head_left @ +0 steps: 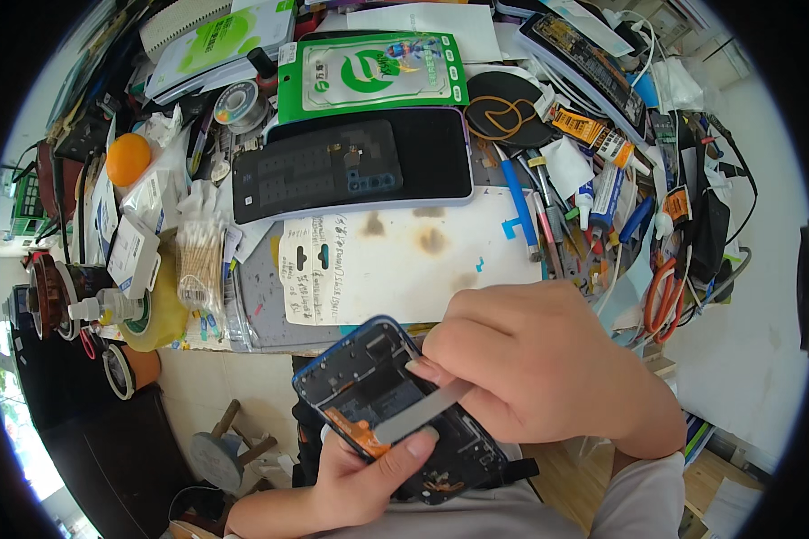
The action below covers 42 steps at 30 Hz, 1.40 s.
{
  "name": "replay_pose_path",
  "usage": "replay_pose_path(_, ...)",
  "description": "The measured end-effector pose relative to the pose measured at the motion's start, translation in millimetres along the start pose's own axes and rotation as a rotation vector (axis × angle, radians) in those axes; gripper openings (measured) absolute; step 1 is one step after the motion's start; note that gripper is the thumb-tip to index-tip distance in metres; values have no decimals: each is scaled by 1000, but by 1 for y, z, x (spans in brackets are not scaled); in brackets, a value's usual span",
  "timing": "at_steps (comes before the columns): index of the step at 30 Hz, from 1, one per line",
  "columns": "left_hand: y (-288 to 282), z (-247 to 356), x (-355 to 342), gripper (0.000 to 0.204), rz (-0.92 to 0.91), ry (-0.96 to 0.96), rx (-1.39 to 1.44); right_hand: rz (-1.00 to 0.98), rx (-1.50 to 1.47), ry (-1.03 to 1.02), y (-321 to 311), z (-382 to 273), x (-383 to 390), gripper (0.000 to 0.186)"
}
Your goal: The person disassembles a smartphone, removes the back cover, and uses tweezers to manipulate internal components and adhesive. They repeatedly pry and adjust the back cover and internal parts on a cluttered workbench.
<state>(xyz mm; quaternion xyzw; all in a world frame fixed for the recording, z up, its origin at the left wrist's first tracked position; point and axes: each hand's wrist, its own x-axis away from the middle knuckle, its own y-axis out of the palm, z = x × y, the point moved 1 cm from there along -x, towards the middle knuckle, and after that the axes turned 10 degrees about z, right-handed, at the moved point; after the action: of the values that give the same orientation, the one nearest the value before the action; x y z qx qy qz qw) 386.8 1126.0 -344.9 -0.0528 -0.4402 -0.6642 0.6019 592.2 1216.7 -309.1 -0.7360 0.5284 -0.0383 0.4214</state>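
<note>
Pinching a thin grey strip [422, 409] w/ my right hand [535, 368], thumb and forefinger pressed together on its upper end; strip runs down-left across the opened phone [382, 395]. Left hand [373, 476] cups the phone from below, thumb tip pressed on the strip's lower end, by the orange flex part [355, 427]. Fingers wrapped under the body, so can't see them fully.

Phone is back-off, blue frame, dark internals showing, tilted, held in front of my torso and below the near edge of the bench [764, 341]; not resting on the bench.

On the bench, well apart from the hands:
- white card sheet [413, 260] w/ brown scorch marks, just above the phone in view
- dark phone back panel [351, 166] lying flat beyond the card
- green packet [373, 72] past that, touching the panel's far edge
- bundle of cotton swabs [198, 260] left of the card
- yellow tape roll [157, 310] next to the swabs, small dropper bottle [103, 307] beside it
- orange ball [128, 157] far left
- solder spool [234, 103] near the green packet
- blue-handled tools and glue tubes [593, 193] in a heap right of the card
- orange-handled scissors [661, 292] at right edge
- white cables [643, 40] top right

Stool [220, 449] on the floor lower left.
</note>
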Motion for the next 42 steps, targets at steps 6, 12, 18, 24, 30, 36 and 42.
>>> replay_pose_path(6,6,-1,-4,31,-8,7,171,142,-28,-48,0,4,13,21)
replay_pose_path(12,11,12,-7,48,-118,-118,-3,279,-86,-14,-19,-1,26,23)
replay_pose_path(18,11,17,-2,51,-96,-146,44,404,31,103,-41,-11,52,26)
replay_pose_path(24,-2,20,-14,46,33,-12,163,787,-45,260,-79,-6,70,30)
replay_pose_path(30,-1,18,-8,50,-62,-88,82,266,-115,374,-53,-11,64,24)
replay_pose_path(36,-4,9,-5,48,-131,-119,-99,115,-345,252,-15,-6,39,27)
replay_pose_path(42,-11,10,-3,51,-119,-160,-185,23,-337,249,-4,-3,23,23)
